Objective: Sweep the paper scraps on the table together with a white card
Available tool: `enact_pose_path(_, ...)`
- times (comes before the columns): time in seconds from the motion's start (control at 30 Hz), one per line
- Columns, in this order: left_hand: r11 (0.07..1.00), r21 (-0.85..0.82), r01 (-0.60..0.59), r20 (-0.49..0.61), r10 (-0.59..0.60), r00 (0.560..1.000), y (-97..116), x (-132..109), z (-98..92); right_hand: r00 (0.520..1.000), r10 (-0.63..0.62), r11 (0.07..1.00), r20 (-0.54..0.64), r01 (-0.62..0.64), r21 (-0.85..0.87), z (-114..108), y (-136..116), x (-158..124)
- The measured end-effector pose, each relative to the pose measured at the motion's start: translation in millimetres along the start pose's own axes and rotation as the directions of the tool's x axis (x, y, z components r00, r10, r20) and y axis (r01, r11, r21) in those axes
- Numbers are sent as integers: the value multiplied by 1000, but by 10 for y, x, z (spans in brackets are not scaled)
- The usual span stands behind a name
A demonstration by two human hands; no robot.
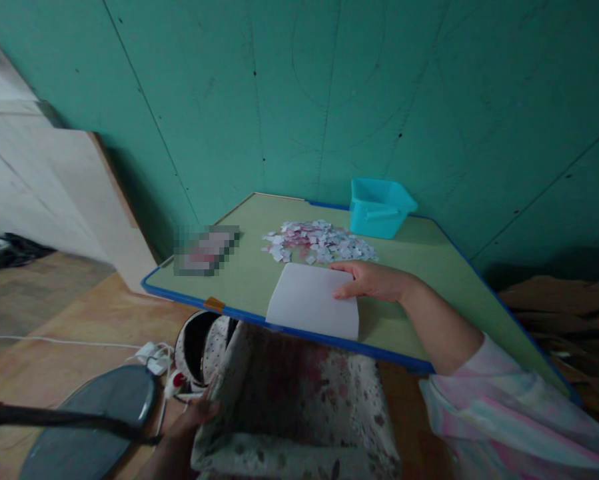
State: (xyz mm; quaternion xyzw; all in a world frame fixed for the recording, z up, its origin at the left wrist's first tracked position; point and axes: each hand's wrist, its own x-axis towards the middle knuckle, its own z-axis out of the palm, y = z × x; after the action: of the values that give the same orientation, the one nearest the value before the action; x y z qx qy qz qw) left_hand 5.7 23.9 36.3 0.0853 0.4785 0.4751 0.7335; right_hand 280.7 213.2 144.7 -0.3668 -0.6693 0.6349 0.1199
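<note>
My right hand [366, 280] pinches the right side of a blank white sheet [312, 300], thick paper or card, thumb on top and the other fingers mostly hidden. The sheet lies tilted over the table's front edge. Just behind it, a loose pile of small white and pinkish paper pieces [319, 240] spreads over the table. Below the edge stands a basket lined with spotted cloth [379, 413], stained reddish inside. At its left rim is my left hand [194, 420], closed on the side, with only the thumb area showing clearly.
The pale green table [404, 320] has blue-taped edges and meets a green wall [289, 100]. A turquoise plastic bin [379, 210] stands at the back right. A blurred-out flat object [206, 252] lies left. A grey round lid [99, 420], white cables [154, 357] and a dotted round container [204, 347] sit lower left.
</note>
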Motion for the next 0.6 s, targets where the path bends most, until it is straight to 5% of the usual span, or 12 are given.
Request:
enact_pose_path(0.13, 999, 32, 3, -14, -3, 1000, -1, 7, -23, 999, -15, 999, -36, 16, 30, 10, -2, 4)
enact_pose_path(0.23, 1000, 25, 15, -37, -14, 999, 9, -3, -3, 982, -46, 994, -184, 64, 93, -2, 2, 44)
enact_pose_path(0.43, 1000, 11, -5, -1, 5, 1000, 4, -18, 30, 779, -140, 936, -612, 305, 174, -131, 12, 139)
enact_pose_path(0.6, 1000, -29, 3, 26, -2, 1000, -6, -19, 41, 743, -110, 937, -661, 298, 179, -153, 15, 156)
